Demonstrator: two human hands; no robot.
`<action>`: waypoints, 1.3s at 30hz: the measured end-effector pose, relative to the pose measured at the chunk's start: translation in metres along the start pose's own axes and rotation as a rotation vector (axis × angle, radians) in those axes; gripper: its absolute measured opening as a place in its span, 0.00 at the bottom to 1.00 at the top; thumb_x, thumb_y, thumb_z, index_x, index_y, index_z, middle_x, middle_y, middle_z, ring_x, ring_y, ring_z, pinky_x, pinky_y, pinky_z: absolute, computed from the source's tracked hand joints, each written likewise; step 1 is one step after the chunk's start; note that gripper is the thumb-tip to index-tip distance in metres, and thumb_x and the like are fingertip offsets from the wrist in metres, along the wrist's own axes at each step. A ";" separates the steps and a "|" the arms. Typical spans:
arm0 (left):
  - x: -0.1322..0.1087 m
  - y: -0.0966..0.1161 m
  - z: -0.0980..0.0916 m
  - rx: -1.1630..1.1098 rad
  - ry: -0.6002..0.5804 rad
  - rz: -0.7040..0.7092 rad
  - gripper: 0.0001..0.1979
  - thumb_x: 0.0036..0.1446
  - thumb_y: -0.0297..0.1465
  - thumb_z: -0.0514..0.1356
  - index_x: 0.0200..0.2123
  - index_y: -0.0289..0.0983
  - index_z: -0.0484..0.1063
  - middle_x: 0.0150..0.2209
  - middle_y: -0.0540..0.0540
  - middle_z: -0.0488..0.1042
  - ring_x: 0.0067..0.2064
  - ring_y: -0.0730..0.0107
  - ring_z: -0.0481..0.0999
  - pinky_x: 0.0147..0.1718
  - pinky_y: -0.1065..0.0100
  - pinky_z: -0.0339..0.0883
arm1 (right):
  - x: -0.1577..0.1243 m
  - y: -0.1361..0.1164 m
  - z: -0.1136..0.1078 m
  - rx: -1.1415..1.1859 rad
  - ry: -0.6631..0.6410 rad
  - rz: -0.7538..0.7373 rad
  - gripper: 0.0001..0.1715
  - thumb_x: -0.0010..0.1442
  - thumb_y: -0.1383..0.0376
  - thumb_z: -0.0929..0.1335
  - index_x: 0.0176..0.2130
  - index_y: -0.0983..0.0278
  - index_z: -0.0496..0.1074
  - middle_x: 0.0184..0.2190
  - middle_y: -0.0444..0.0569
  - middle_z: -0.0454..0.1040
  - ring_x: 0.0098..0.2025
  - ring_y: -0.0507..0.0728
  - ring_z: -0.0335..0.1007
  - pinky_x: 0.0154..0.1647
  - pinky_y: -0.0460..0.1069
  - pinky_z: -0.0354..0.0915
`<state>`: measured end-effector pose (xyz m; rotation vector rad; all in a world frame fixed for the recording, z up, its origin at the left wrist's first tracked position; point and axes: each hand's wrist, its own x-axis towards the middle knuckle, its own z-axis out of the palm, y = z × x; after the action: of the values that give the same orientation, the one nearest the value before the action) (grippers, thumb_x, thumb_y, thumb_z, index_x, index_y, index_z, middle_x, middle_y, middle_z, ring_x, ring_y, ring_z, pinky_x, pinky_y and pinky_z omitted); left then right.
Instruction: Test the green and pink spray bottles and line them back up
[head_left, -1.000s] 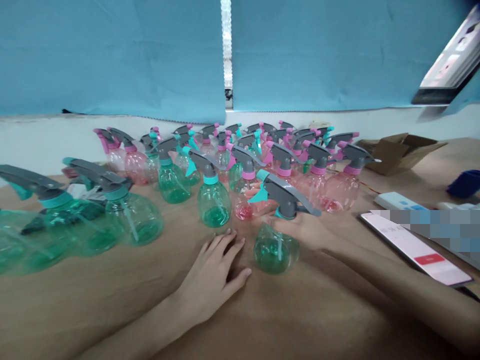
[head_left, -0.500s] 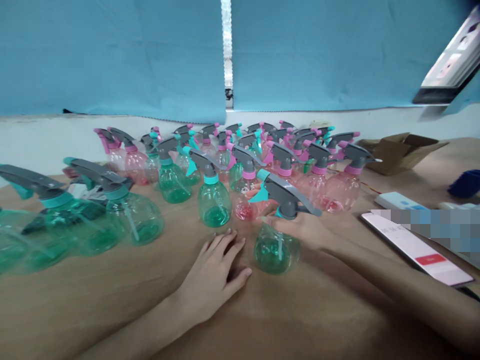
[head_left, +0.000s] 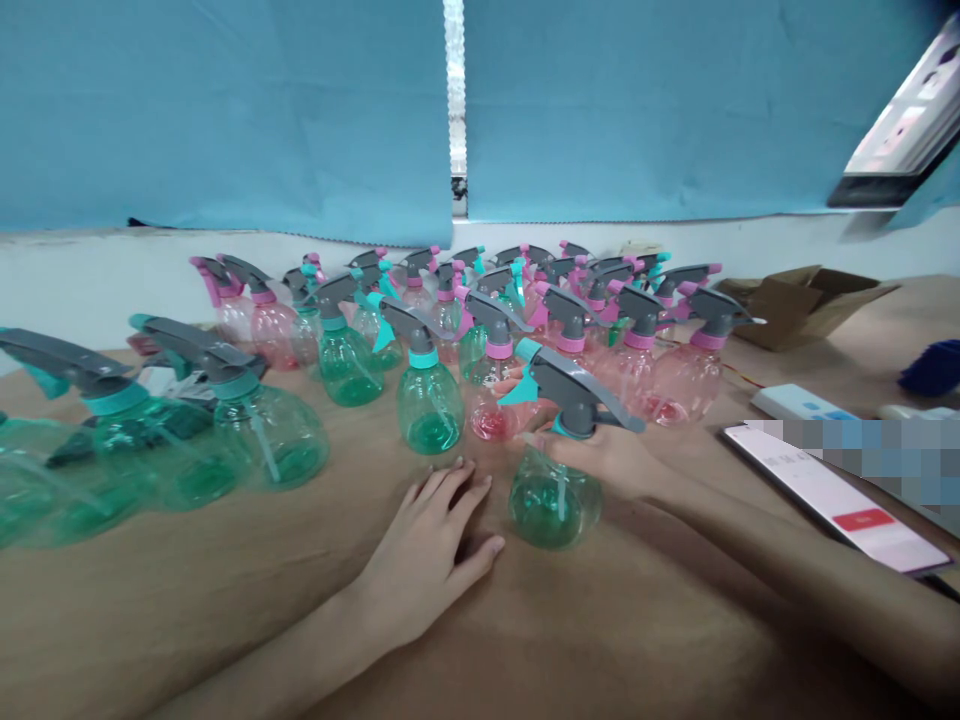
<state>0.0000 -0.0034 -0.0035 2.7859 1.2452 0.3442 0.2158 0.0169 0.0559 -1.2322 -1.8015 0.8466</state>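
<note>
My right hand (head_left: 607,455) is closed around the neck of a green spray bottle (head_left: 555,505) with a grey trigger head (head_left: 574,395), which stands on the brown table (head_left: 225,600) in front of me. Just left of that bottle, my left hand (head_left: 431,550) lies flat on the table with its fingers stretched out, holding nothing. Behind both hands stand several more spray bottles, green ones (head_left: 427,400) and pink ones (head_left: 686,375).
More green bottles (head_left: 262,430) crowd the left side. A phone (head_left: 836,495) lies at the right, with a white device (head_left: 799,402) behind it. An open cardboard box (head_left: 799,300) sits at the back right, and a blue curtain (head_left: 225,110) hangs behind.
</note>
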 end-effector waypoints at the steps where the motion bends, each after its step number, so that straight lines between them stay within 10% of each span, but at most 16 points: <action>1: 0.000 0.000 0.000 -0.001 0.002 0.002 0.25 0.62 0.40 0.54 0.58 0.34 0.61 0.59 0.37 0.61 0.60 0.51 0.59 0.54 0.50 0.56 | 0.000 0.000 0.000 -0.004 0.000 0.004 0.07 0.49 0.60 0.65 0.25 0.61 0.67 0.25 0.46 0.71 0.30 0.55 0.66 0.32 0.51 0.64; 39: 0.000 -0.001 0.002 0.016 0.010 0.007 0.25 0.62 0.41 0.54 0.58 0.34 0.60 0.59 0.37 0.61 0.59 0.51 0.59 0.54 0.50 0.56 | -0.002 -0.007 -0.005 0.120 -0.047 -0.155 0.06 0.43 0.69 0.64 0.26 0.59 0.67 0.26 0.43 0.72 0.31 0.53 0.70 0.30 0.47 0.68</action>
<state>-0.0006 -0.0028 -0.0061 2.8058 1.2462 0.3512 0.2178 0.0136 0.0643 -0.9907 -1.8297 0.8876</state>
